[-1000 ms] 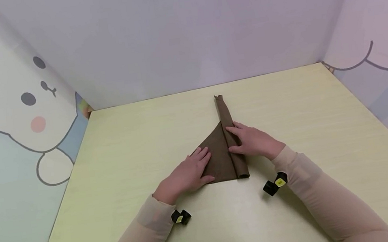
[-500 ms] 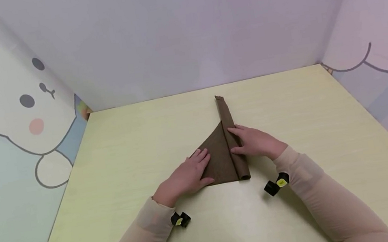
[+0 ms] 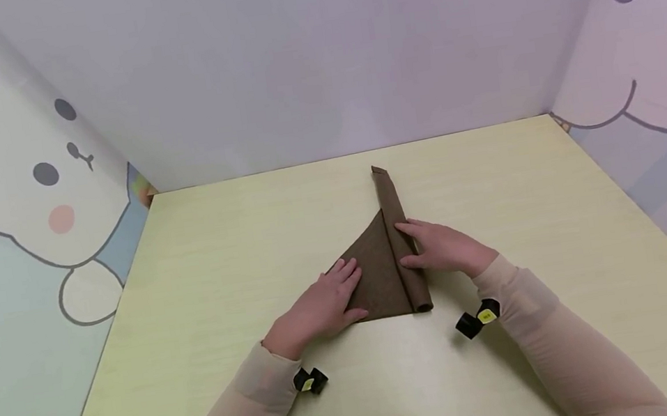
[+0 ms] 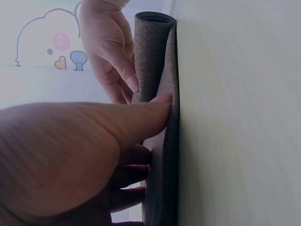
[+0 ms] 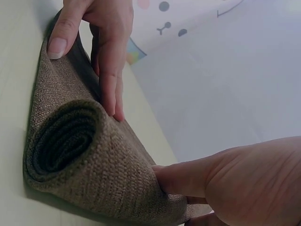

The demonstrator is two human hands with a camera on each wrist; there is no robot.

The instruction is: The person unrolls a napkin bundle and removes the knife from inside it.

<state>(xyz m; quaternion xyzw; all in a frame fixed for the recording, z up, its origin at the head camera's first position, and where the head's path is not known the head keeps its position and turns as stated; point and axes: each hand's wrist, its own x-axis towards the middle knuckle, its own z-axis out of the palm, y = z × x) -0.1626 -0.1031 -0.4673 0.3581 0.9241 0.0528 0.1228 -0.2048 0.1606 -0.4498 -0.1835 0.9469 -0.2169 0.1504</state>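
A brown cloth [image 3: 374, 280] lies on the table, with its right side wound into a tapering roll [image 3: 392, 207]. The coiled layers at its near end show in the right wrist view. My left hand [image 3: 321, 304] rests on the flat part's left side, fingers stretched out and thumb at the near edge. From the right, my right hand [image 3: 446, 246] lies across the roll, thumb and forefinger touching its top. In the right wrist view that thumb [image 5: 181, 178] presses the roll's side; the other fingers are mostly hidden.
The pale wooden table [image 3: 237, 242] meets a plain lilac wall [image 3: 314, 63] at the back. Side walls carry cartoon animal pictures. A small black wrist camera [image 3: 310, 381] sits at the left sleeve and another black camera [image 3: 477, 319] at the right.
The roll and my right hand have shifted slightly right, while my left hand has stayed on the cloth. The roll's far tip went from forked to a flat fold.
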